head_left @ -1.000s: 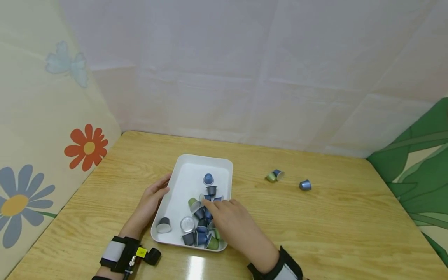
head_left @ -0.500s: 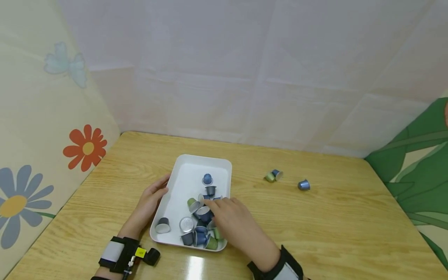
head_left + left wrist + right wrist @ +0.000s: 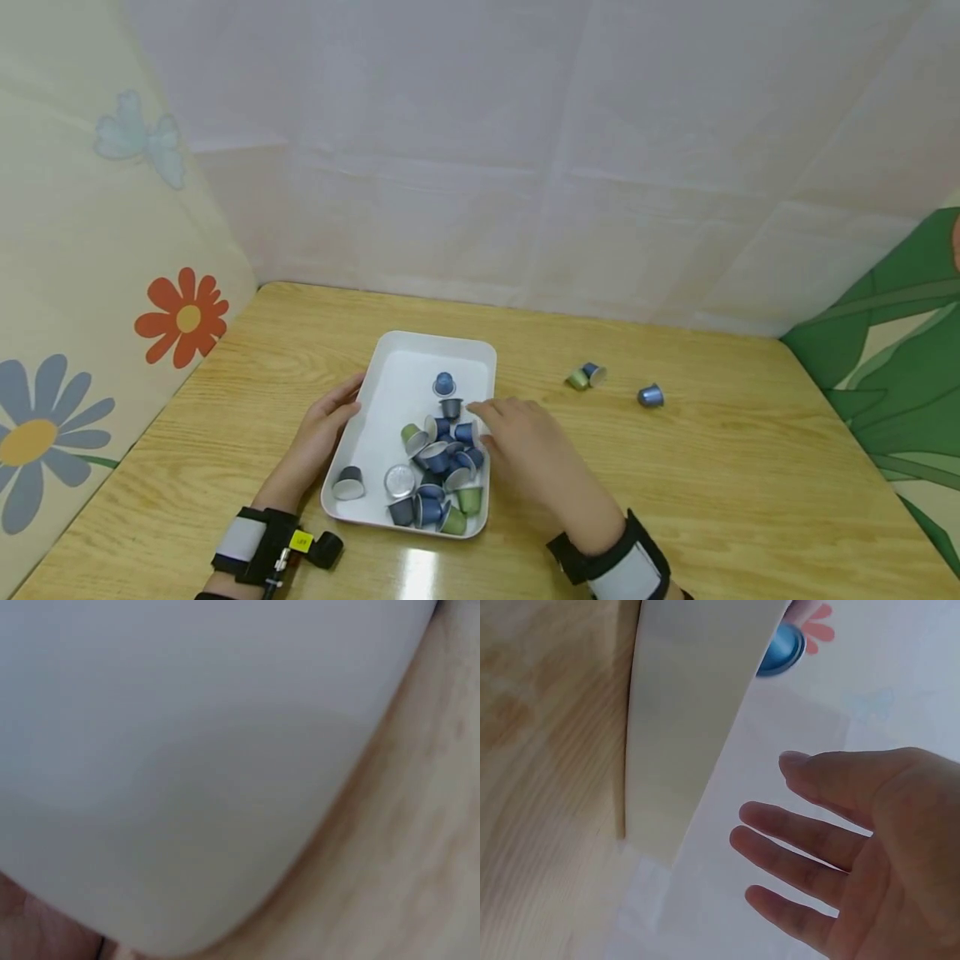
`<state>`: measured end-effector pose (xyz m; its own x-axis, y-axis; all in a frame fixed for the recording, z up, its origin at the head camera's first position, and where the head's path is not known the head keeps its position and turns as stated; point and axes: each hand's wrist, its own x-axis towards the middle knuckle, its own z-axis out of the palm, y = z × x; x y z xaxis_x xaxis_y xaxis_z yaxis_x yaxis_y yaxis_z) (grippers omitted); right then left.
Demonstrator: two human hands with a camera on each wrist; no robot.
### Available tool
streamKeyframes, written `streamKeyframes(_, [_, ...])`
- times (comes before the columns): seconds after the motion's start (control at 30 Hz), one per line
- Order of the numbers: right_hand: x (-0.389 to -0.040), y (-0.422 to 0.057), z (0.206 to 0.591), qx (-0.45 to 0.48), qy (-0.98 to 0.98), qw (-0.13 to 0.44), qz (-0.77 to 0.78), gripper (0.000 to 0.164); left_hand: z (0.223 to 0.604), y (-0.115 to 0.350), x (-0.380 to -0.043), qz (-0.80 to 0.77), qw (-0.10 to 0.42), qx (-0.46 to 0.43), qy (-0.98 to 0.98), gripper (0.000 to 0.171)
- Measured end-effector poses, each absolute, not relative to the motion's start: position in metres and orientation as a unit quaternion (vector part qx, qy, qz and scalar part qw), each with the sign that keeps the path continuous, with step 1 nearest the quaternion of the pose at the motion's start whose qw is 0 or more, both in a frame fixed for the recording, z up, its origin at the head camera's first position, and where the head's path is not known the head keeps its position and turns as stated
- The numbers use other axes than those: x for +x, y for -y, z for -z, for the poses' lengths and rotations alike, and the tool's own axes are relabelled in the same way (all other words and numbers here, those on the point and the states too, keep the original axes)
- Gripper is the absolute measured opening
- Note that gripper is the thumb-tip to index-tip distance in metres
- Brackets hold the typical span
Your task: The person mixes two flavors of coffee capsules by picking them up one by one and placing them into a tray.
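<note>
A white tray (image 3: 405, 350) lies on the wooden table, with several blue, green and dark coffee capsules heaped in its near right part. My left hand (image 3: 322, 433) rests against the tray's left side, thumb at the rim and fingers along the outer wall. Only a sliver of that hand (image 3: 37, 926) shows in the left wrist view, beside the blurred tray wall. Over the tray's right rim is my right hand (image 3: 528, 446), its fingertips near a dark capsule (image 3: 451, 408). The right wrist view shows this hand (image 3: 877, 840) with spread, relaxed fingers, holding nothing.
Right of the tray, a green capsule (image 3: 577, 380) and a blue capsule (image 3: 595, 374) lie together on the table (image 3: 720, 483). Another blue capsule (image 3: 651, 396) lies farther right. A pale cloth (image 3: 525, 167) hangs behind the table.
My right hand has drawn back to the right from the heap, uncovering blue and green capsules. A blue capsule turned over in the heap beforehand. My left hand and the tray stay put.
</note>
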<state>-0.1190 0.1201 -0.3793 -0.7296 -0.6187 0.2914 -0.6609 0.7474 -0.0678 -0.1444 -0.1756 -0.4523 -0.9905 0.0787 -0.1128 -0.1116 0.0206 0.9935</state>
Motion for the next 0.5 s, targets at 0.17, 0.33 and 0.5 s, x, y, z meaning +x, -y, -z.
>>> streamKeyframes(0.17, [-0.132,-0.136,0.380,0.324,0.930,0.133,-0.110,0.039,0.453,0.176,-0.145,-0.694,0.068,-0.013,-0.717,0.050])
streamKeyframes(0.33, [-0.142,-0.151,0.381,0.284,0.944,0.118,-0.119,0.037,0.454,0.177,-0.146,-0.695,0.068,-0.011,-0.716,0.050])
streamKeyframes(0.5, [-0.149,-0.164,0.379,0.233,0.961,0.079,-0.125,0.039,0.455,0.176,-0.146,-0.692,0.069,-0.012,-0.719,0.050])
